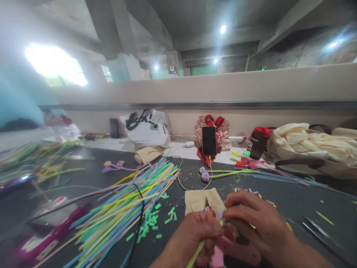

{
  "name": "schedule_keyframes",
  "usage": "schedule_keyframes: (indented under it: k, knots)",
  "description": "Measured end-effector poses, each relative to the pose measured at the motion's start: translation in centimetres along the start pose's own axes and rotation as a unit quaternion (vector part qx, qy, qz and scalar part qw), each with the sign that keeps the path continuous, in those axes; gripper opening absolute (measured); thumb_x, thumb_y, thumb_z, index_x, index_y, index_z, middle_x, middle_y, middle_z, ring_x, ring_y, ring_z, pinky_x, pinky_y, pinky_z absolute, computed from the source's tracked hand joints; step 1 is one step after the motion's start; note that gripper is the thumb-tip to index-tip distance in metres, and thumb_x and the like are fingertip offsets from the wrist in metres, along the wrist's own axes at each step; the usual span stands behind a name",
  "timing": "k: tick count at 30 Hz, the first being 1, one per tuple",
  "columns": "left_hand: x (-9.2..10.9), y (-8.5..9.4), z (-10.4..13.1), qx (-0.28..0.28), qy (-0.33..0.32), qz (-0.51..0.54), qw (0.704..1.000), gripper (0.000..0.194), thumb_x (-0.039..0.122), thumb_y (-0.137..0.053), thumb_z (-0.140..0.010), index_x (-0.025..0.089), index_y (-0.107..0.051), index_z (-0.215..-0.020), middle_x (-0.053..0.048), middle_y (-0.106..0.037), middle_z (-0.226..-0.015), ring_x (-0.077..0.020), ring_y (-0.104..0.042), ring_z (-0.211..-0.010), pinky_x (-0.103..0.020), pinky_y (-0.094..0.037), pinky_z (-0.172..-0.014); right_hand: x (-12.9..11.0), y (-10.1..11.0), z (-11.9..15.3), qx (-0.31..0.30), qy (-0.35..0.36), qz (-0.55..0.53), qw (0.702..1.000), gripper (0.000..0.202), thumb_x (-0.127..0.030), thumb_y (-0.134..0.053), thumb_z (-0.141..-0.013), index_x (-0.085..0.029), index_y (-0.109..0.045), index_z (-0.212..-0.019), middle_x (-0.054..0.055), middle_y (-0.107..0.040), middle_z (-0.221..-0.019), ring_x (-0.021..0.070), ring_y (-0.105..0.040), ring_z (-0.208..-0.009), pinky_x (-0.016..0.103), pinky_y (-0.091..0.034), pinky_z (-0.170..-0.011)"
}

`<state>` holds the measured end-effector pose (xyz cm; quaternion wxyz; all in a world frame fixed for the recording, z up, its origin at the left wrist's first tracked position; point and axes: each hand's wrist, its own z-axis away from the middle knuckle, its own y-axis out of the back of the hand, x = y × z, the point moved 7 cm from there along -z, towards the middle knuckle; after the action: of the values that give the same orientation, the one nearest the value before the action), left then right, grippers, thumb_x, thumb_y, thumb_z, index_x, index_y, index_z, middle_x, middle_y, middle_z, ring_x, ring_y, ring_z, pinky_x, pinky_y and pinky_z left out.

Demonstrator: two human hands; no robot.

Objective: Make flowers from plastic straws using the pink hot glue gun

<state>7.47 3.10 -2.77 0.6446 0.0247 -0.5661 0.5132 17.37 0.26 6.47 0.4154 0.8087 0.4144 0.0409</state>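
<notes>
Near the bottom centre, my left hand [195, 235] is closed round a yellow-green stem [196, 254] that slants down toward the bottom edge. Close beside it, my right hand [252, 219] pinches a small pale purple piece [221, 213] at the stem's upper end. Under and between the hands lies a pink tool [237, 251], partly covered by them. Just behind my fingers is a beige cloth or paper [203, 197]. Two purple flower heads [205, 175] on yellow-green stems rest on the dark table beyond.
A large bundle of coloured strips [134, 208] and green scraps [150, 222] lie left. A magenta tool [52, 238] is at lower left, metal tweezers [320, 236] at right. Behind stand a phone [209, 140], a white bag [147, 128] and a red-lidded bottle [258, 143].
</notes>
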Motion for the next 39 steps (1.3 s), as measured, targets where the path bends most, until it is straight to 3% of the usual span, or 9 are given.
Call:
schedule_keyframes:
  k: [6,10,14,16,19,24,29,34,39]
  knots:
    - [-0.1,-0.1,-0.3,-0.039,0.012,-0.008,0.999,0.025,0.030,-0.065,-0.057,0.016,-0.047,-0.047,0.008,-0.037,-0.030,-0.0014,-0.022,-0.023,-0.017,-0.009,-0.025,-0.1,0.6,-0.2,-0.003,-0.012,-0.029,0.999,0.018,-0.017,-0.048,-0.085,-0.021,-0.064,-0.092,0.006,-0.063,-0.085,0.0146,-0.062,-0.074,0.023,-0.050,-0.062]
    - [0.3,-0.1,-0.8,-0.058,-0.008,0.017,0.998,0.027,0.035,-0.066,-0.054,0.015,-0.050,-0.047,0.008,-0.036,-0.028,-0.0014,-0.019,-0.020,-0.018,-0.007,-0.024,2.2,2.2,0.1,0.045,-0.126,-0.078,0.988,0.020,-0.021,-0.055,-0.082,-0.026,-0.065,-0.099,0.004,-0.064,-0.096,0.0176,-0.062,-0.086,0.025,-0.053,-0.070]
    - [-0.1,-0.2,-1.5,-0.124,-0.008,0.064,0.990,0.023,0.032,-0.067,-0.055,0.016,-0.051,-0.054,0.009,-0.035,-0.028,-0.0025,-0.021,-0.020,-0.017,-0.007,-0.025,4.7,1.7,0.8,0.059,-0.250,-0.185,0.949,0.020,-0.029,-0.053,-0.083,-0.024,-0.066,-0.097,0.003,-0.068,-0.086,0.0177,-0.065,-0.072,0.023,-0.054,-0.056]
    - [-0.4,0.0,-1.8,-0.151,-0.015,0.086,0.985,0.022,0.032,-0.065,-0.057,0.015,-0.053,-0.057,0.009,-0.034,-0.027,-0.0027,-0.021,-0.021,-0.016,-0.007,-0.027,4.7,0.9,0.8,0.032,-0.258,-0.227,0.939,0.021,-0.029,-0.052,-0.083,-0.023,-0.065,-0.099,0.003,-0.068,-0.083,0.0172,-0.065,-0.070,0.023,-0.054,-0.055]
    - [-0.5,0.0,-1.7,-0.162,-0.030,0.100,0.981,0.020,0.031,-0.063,-0.060,0.013,-0.055,-0.059,0.007,-0.037,-0.028,-0.0030,-0.023,-0.024,-0.016,-0.010,-0.030,3.2,0.4,0.4,0.003,-0.203,-0.219,0.954,0.025,-0.023,-0.055,-0.078,-0.024,-0.063,-0.102,0.003,-0.067,-0.091,0.0184,-0.063,-0.080,0.027,-0.053,-0.065]
    - [-0.4,-0.4,-0.1,-0.104,-0.012,0.132,0.986,0.013,0.022,-0.056,-0.068,0.010,-0.056,-0.063,0.008,-0.036,-0.035,-0.0011,-0.024,-0.029,-0.014,-0.011,-0.034,1.0,0.6,-0.2,-0.016,-0.132,-0.148,0.980,0.043,-0.010,-0.060,-0.071,-0.027,-0.058,-0.110,0.005,-0.060,-0.110,0.0182,-0.059,-0.094,0.026,-0.051,-0.071]
    - [-0.4,0.2,-0.4,-0.105,-0.021,0.095,0.990,0.020,0.030,-0.063,-0.066,0.011,-0.058,-0.061,0.004,-0.040,-0.036,-0.0042,-0.036,-0.037,-0.015,-0.022,-0.040,0.8,0.7,-0.3,-0.031,-0.128,-0.146,0.981,0.034,-0.011,-0.058,-0.073,-0.026,-0.060,-0.104,0.004,-0.059,-0.108,0.0175,-0.055,-0.099,0.028,-0.047,-0.081]
    - [1.0,1.1,-0.8,-0.088,-0.085,0.085,0.989,0.024,0.033,-0.070,-0.066,0.014,-0.056,-0.061,0.004,-0.045,-0.038,-0.0040,-0.040,-0.038,-0.014,-0.026,-0.043,2.8,1.2,-0.1,0.029,-0.218,-0.216,0.951,0.032,-0.019,-0.050,-0.076,-0.027,-0.059,-0.105,0.002,-0.059,-0.099,0.0162,-0.057,-0.083,0.024,-0.047,-0.066]
    - [3.6,0.6,1.0,-0.064,-0.170,0.113,0.977,0.025,0.033,-0.073,-0.062,0.015,-0.055,-0.060,0.002,-0.054,-0.048,-0.0069,-0.045,-0.044,-0.017,-0.032,-0.045,3.8,0.4,0.4,-0.007,-0.292,-0.204,0.934,0.024,-0.023,-0.052,-0.074,-0.025,-0.063,-0.096,0.001,-0.061,-0.087,0.0163,-0.057,-0.073,0.023,-0.045,-0.061]
